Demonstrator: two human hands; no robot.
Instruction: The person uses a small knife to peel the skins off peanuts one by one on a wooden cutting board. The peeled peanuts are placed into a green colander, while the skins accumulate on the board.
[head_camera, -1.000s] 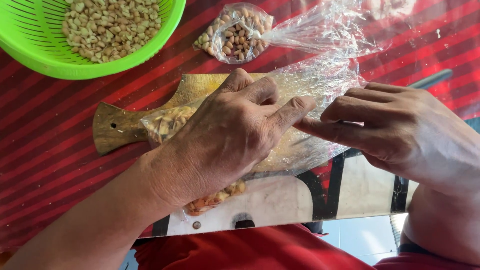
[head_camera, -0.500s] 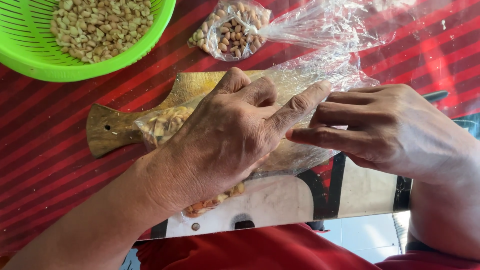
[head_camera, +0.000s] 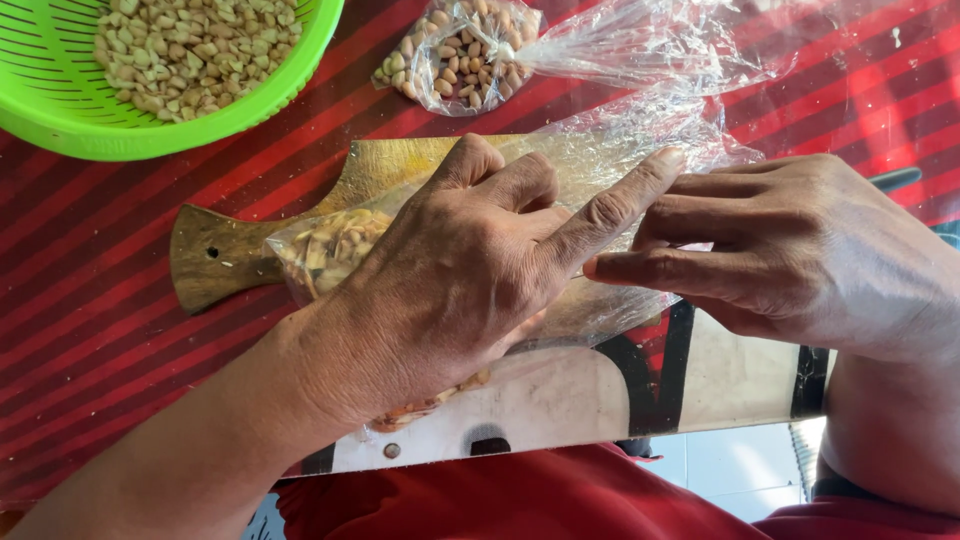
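Note:
A clear plastic bag of peanuts (head_camera: 330, 250) lies on a wooden cutting board (head_camera: 215, 260) on the red striped table. My left hand (head_camera: 450, 290) presses down on the bag, its index finger stretched right along the plastic. My right hand (head_camera: 800, 250) lies flat on the empty end of the same bag, fingers pointing left and touching the left index finger. More peanuts show under my left palm near the table's edge.
A green colander (head_camera: 60, 110) of peanuts sits at the top left. A second tied plastic bag of peanuts (head_camera: 455, 50) lies at the top middle, its loose plastic trailing right. The table's near edge runs just below my hands.
My left index finger has straightened and slid right over the plastic. The right hand's fingers have spread and shifted slightly. The view has drifted a little.

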